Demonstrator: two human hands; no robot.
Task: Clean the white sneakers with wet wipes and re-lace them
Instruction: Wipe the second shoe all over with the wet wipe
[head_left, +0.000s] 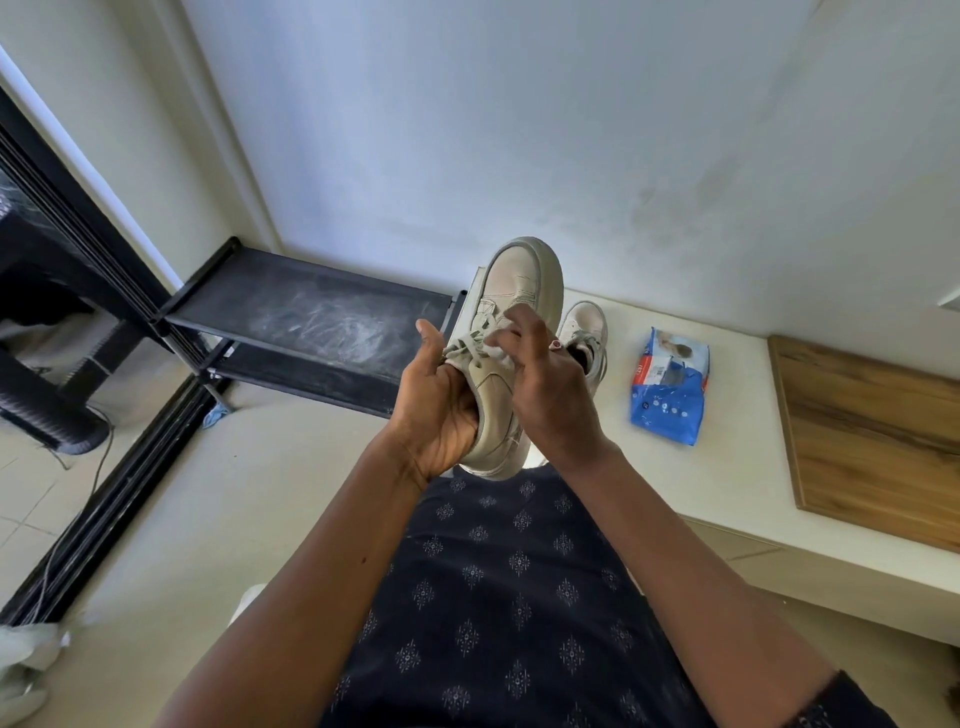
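Left of the blue wipes pack, the left hand grips a white sneaker near its heel, toe pointing away toward the wall. It looks grubby, with loose laces. The right hand pinches a wipe against them.

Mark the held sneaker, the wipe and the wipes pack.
held sneaker (519, 275): head view, on its toe cap.
wipe (496, 349): head view, on the white wad beside the laces.
wipes pack (670, 395): head view, on the middle of its blue wrapper.
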